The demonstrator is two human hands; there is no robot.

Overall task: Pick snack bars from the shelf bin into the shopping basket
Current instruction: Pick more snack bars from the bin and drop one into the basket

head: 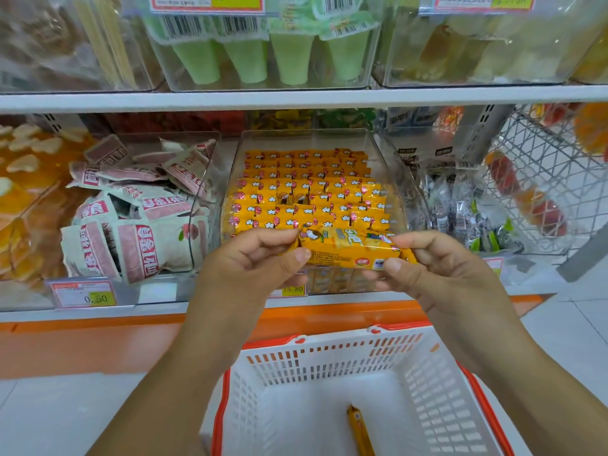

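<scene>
Shop shelf (pixel 296 99), 15.80 tag (pixel 292 289), snack bar (pixel 345 249) held

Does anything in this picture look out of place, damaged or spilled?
Nothing is damaged or spilled. Only the pink packets lie jumbled, unlike the neat bars in the next bin. The left hand and right hand pinch one bar by its ends.

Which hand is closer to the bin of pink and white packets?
Left. The left hand pinches the left end of the snack bar, just right of the pink packet bin; the right hand pinches its other end, farther away.
</scene>
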